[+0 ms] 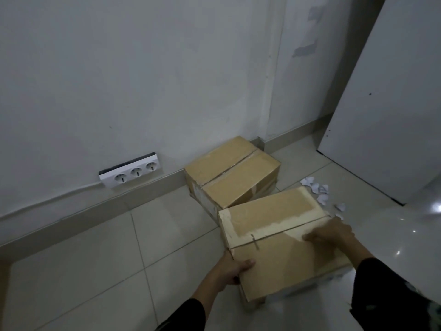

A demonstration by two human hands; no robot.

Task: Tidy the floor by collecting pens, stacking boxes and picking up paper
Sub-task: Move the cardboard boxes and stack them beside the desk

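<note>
Dim room, pale square-tiled floor (95, 271) meeting a white painted wall (119, 68) with a grey skirting strip (83, 206); at far left on the wall, low down, a white triple socket plate (130, 173) with a cable running off to the left; next, a brown cardboard box with a taped centre seam (232, 173) sits on the floor, one side close against the skirting, flaps shut; left hand (232, 271), dark sleeve behind it, grips the near-left edge of a second, larger brown cardboard box with torn white tape residue (281, 237), thumb lying on top, fingers wrapped under and out of sight; this second box is tilted, its far edge near the first box, contact between the two cannot be told; whether its underside touches the floor cannot be told; right hand (331, 232) lies flat on the box top near the right edge, fingers together and extended toward the centre seam; beyond the box on the right, torn white paper scraps (319, 192) lie scattered on the tiles; far right, a tall white panel (386, 103) stands on the floor; no pens visible.
</note>
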